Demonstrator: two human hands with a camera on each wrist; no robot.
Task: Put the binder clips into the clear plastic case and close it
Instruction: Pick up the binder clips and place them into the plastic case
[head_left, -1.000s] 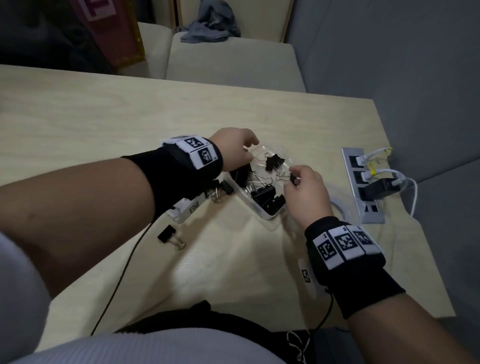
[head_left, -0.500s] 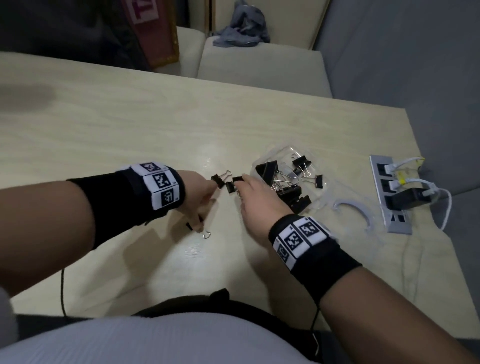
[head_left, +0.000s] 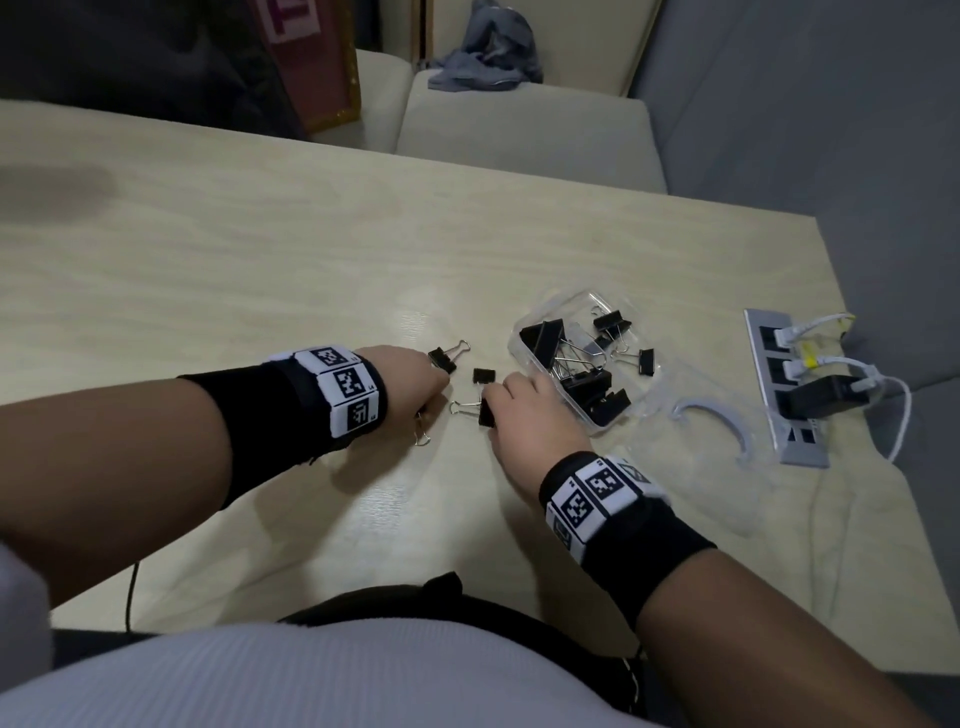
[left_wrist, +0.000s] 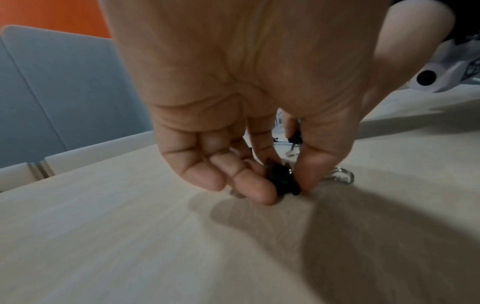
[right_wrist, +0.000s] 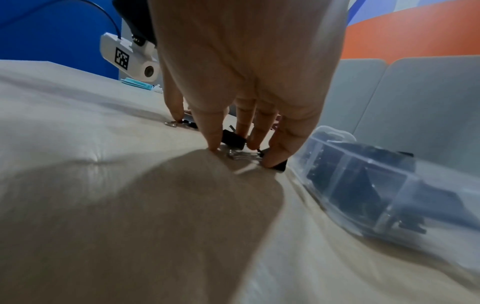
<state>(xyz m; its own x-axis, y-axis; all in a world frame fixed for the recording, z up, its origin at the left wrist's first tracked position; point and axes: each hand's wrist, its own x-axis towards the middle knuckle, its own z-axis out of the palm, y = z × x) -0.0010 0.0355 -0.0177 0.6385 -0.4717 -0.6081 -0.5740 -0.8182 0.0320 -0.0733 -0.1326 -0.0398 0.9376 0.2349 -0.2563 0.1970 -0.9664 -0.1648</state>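
Observation:
The clear plastic case (head_left: 524, 332) lies open right of centre with several black binder clips inside; its lid (head_left: 711, 421) lies flat to the right. One clip (head_left: 647, 361) sits at the case's right edge. Loose clips lie left of the case: one (head_left: 444, 358) by my left knuckles and one (head_left: 484, 375) between my hands. My left hand (head_left: 431, 397) pinches a black clip (left_wrist: 281, 179) between thumb and fingers on the table. My right hand (head_left: 498, 402) has its fingertips down around another clip (head_left: 485, 413), thumb and finger either side of it (right_wrist: 233, 139).
A grey power strip (head_left: 784, 395) with white cables and a black plug lies at the table's right edge. A thin black cable (head_left: 132, 587) hangs over the near edge. Cushioned seats (head_left: 519, 130) stand beyond the far edge of the wooden table (head_left: 260, 270).
Both hands left the case and came left to the loose clips on the table. Since half a second ago each has settled its fingertips onto a clip.

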